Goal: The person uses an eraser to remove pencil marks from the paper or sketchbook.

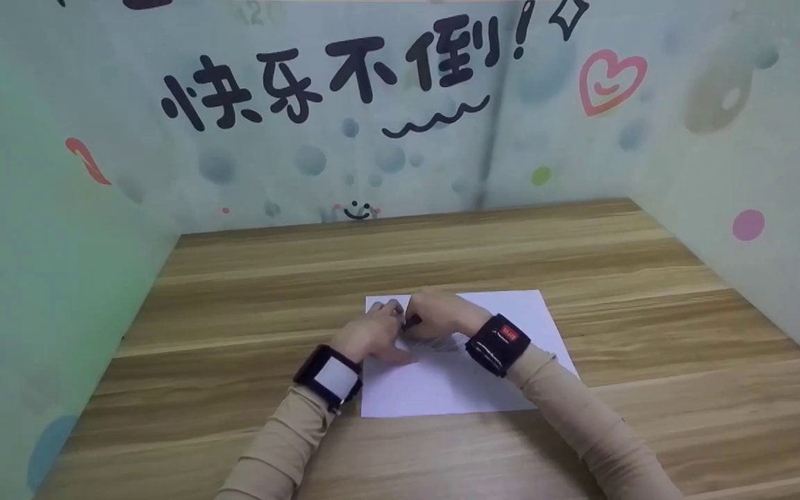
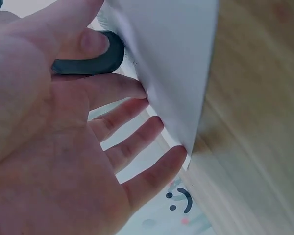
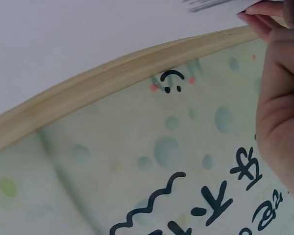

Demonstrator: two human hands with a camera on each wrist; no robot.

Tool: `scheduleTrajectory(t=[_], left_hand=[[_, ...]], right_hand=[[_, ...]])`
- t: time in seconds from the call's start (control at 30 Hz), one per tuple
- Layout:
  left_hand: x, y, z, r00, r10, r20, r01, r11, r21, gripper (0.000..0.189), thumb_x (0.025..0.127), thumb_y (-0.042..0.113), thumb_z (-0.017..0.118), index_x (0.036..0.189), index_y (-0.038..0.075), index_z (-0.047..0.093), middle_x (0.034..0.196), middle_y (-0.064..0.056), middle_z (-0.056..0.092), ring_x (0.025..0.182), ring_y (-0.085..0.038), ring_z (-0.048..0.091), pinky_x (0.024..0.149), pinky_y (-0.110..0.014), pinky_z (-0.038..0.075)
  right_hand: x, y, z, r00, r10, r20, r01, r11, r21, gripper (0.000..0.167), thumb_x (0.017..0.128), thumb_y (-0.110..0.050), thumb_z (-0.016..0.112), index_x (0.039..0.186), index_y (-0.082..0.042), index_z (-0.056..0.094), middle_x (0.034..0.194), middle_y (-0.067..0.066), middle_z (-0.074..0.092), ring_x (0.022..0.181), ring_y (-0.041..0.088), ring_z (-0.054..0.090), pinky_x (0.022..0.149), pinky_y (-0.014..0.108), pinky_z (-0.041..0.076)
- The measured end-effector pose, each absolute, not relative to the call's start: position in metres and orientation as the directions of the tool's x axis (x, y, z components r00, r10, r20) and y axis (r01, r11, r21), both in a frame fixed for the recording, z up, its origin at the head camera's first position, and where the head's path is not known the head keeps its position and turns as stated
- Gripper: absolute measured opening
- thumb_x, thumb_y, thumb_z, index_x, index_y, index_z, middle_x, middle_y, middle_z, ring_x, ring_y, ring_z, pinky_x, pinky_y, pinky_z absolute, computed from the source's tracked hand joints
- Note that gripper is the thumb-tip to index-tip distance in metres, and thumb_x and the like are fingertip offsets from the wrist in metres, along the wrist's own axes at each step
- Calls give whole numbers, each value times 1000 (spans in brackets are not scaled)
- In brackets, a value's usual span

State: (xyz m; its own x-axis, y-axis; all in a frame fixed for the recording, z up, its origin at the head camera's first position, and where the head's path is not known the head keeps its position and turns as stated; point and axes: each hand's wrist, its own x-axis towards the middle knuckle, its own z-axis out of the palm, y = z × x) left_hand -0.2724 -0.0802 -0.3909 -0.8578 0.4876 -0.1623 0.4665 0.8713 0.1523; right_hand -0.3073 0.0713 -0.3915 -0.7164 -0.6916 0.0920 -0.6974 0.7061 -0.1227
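Observation:
A white sheet of paper [image 1: 442, 389] lies on the table, with grey strokes [image 1: 442, 343] near its upper middle. My left hand [image 1: 372, 337] rests on the paper's left part, fingers spread, fingertips [image 2: 179, 152] pressing it near the edge. Close beside it, my right hand [image 1: 438, 312] pinches a small dark, round-ended object [image 1: 410, 321] over the paper, next to the strokes. In the left wrist view, this object's curved dark end [image 2: 115, 54] shows between the left thumb and forefinger. Its exact kind cannot be told; the fingers cover much of it.
The wood-grain table [image 1: 247, 319] spreads around the paper. A printed wall sheet [image 1: 428, 167] stands behind it, with side panels at left [image 1: 60, 278] and right [image 1: 740, 167]. Both wrists wear dark bands, one on the left [image 1: 330, 378] and one on the right [image 1: 497, 345].

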Motion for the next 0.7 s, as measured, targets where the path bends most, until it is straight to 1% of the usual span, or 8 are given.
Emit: scheduleTrajectory(t=[0.07, 0.13, 0.2, 0.33, 0.47, 0.6, 0.63, 0.7], left_hand=[[-273, -80, -390, -854, 490, -175, 473, 871, 134, 77, 82, 46, 69, 135, -5, 47, 140, -15, 42, 129, -32, 42, 110, -42, 41], [-273, -80, -390, -849, 494, -190, 477, 870, 129, 80, 83, 48, 67, 138, -5, 44, 144, -15, 40, 132, -33, 40, 111, -42, 39], [-274, -81, -389, -844, 493, -211, 473, 870, 140, 81, 84, 47, 66, 141, -5, 40, 147, -15, 36, 135, -33, 37, 113, -42, 37], [-277, -84, -386, -828, 504, -247, 469, 863, 190, 83, 85, 42, 66, 143, -8, 34, 154, -19, 27, 143, -34, 27, 119, -41, 27], [-278, -83, -385, -828, 505, -244, 456, 859, 231, 89, 84, 47, 66, 145, -8, 29, 158, -20, 17, 148, -33, 13, 123, -41, 14], [-276, -82, -388, -834, 489, -256, 436, 868, 236, 93, 84, 52, 64, 147, -4, 25, 160, -15, 15, 149, -31, 11, 123, -42, 13], [-276, -82, -389, -835, 486, -258, 434, 870, 233, 93, 84, 52, 64, 147, -3, 26, 160, -15, 16, 149, -31, 12, 123, -42, 14], [-276, -82, -389, -840, 478, -257, 427, 874, 231, 92, 84, 50, 65, 148, -1, 25, 160, -13, 16, 149, -30, 13, 123, -41, 15]], right_hand=[[-311, 76, -392, -770, -627, 118, -638, 759, -126, 15, 80, -12, 69, 66, -5, 66, 65, 7, 64, 57, 17, 54, 53, 30, 51], [-316, 83, -392, -809, -569, 148, -586, 800, -128, 21, 81, -13, 68, 63, -5, 61, 59, 3, 55, 55, 16, 49, 50, 31, 47], [-318, 88, -390, -823, -542, 170, -565, 813, -144, 22, 83, -16, 67, 63, -7, 61, 59, 0, 52, 55, 14, 49, 52, 32, 48], [-317, 90, -382, -823, -555, 122, -568, 797, -206, 23, 87, -19, 66, 67, -7, 61, 60, -3, 47, 56, 12, 47, 54, 28, 46], [-315, 83, -381, -832, -549, 75, -553, 814, -178, 21, 87, -20, 66, 72, -6, 62, 64, 0, 51, 59, 16, 52, 54, 31, 48], [-315, 79, -385, -838, -537, 96, -545, 832, -106, 17, 85, -19, 67, 74, -6, 65, 69, 6, 59, 64, 20, 58, 59, 40, 55], [-315, 78, -386, -827, -553, 98, -561, 822, -100, 17, 84, -18, 67, 73, -5, 65, 69, 7, 61, 63, 20, 58, 58, 39, 55], [-315, 77, -385, -782, -618, 81, -623, 774, -116, 15, 82, -15, 67, 72, -5, 66, 68, 8, 63, 60, 19, 57, 56, 37, 54]])
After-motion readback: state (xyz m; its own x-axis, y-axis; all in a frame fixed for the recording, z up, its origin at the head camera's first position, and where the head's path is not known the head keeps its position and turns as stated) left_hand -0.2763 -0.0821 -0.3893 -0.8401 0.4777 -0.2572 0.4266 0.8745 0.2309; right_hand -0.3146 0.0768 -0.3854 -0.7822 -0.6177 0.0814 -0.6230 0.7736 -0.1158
